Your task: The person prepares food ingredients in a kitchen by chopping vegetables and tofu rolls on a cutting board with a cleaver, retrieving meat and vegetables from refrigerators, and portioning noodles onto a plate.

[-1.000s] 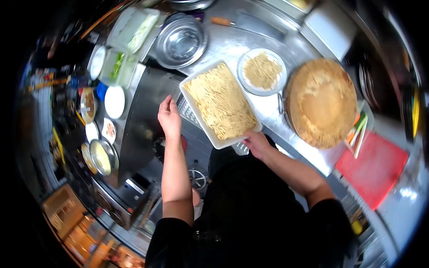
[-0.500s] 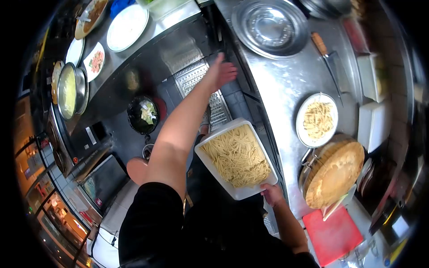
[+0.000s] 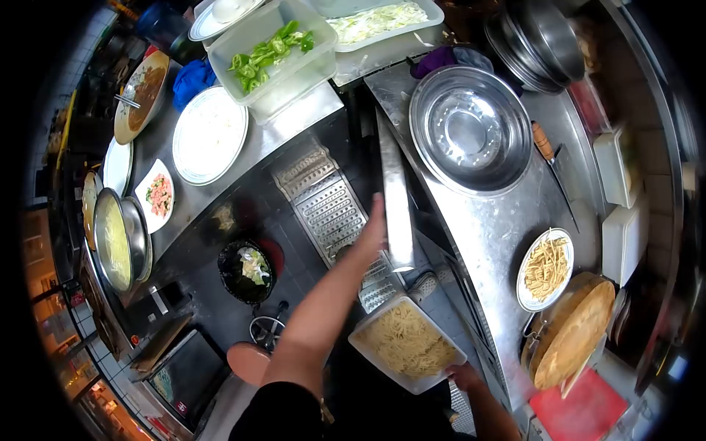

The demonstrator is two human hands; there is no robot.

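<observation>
My right hand [image 3: 465,376] grips the right edge of a white rectangular container [image 3: 356,339] full of pale yellow strips, held low before my body. My left hand [image 3: 375,234] reaches forward, blurred, beside a long upright metal panel [image 3: 396,198] under the counter's edge; its finger shape and any contact with the panel are unclear. A plate of similar strips [image 3: 546,270] rests on the steel counter [image 3: 485,242], next to a thick round wooden board [image 3: 577,334].
A metal basin [image 3: 471,128] and a wood-handled cleaver [image 3: 544,143] lie on the right counter. On the left counter are sliced green peppers [image 3: 272,55], a white plate [image 3: 211,136] and several bowls. A black bin [image 3: 248,270] and stool [image 3: 248,362] stand on the floor.
The container has moved lower in view, still in my right hand. My left hand has come from a spread, raised pose to beside the metal panel, which now stands out from the counter.
</observation>
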